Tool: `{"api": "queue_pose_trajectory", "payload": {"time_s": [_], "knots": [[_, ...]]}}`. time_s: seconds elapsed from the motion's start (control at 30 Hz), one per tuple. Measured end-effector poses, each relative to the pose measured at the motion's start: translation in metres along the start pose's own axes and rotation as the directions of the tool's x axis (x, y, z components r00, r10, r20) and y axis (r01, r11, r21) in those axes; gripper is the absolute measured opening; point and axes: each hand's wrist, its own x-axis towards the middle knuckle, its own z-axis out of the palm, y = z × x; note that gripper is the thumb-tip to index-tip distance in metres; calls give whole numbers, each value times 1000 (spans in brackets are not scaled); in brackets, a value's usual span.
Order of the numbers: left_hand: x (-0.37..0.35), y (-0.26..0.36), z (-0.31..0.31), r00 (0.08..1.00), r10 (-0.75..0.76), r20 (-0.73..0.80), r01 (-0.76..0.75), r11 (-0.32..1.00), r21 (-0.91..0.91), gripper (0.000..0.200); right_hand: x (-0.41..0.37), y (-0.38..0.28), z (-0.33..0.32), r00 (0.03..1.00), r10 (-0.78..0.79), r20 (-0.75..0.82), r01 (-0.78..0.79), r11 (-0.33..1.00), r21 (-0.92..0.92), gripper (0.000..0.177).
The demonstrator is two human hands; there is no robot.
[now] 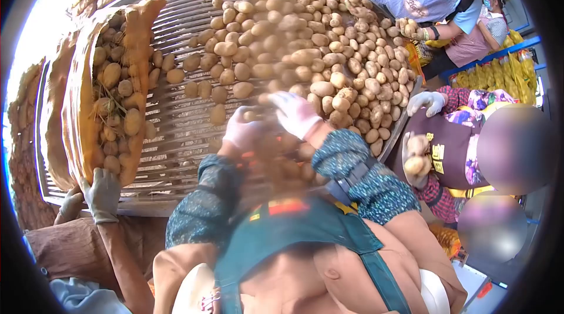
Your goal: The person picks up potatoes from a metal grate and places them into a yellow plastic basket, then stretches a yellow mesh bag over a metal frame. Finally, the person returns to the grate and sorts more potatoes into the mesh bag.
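Note:
My left hand [242, 129], in a pale glove, curls its fingers around a small potato [250, 116] above the slatted table. Close beside it is my right hand [292, 114], also gloved, its fingers stretched left over the potatoes. A blurred smear runs down the middle of the view and partly hides the fingertips. Loose potatoes [343, 82] lie thickly in front of and to the right of my hands. Fewer are scattered on the metal slats [176, 155] to the left. Patterned sleeve covers reach up both my forearms.
At left, an orange mesh sack [79, 102] lies with its mouth spread, potatoes and stems inside; another person's gloved hand [103, 196] grips its edge. Co-workers stand along the right side, one gloved hand holding potatoes [417, 155]. Filled yellow bags [499, 82] are behind them.

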Motion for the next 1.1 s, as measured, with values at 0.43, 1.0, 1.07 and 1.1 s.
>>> {"api": "queue_pose_trajectory", "payload": {"time_s": [0.43,1.0,1.07,1.1], "knots": [[34,19,-74,943,-332,30,225,567,-793,33,65,51,-2,597,676,433,-799,547,249,37],[186,88,-87,989,75,126,-117,-115,986,31,51,31,-30,661,453,598,-484,867,-122,36],[192,89,-98,992,89,88,-91,22,996,30,33,39,-39,531,468,706,-844,358,398,38],[180,95,-100,984,174,34,-64,167,984,29,23,41,-45,487,427,762,-835,-29,550,39]]}}
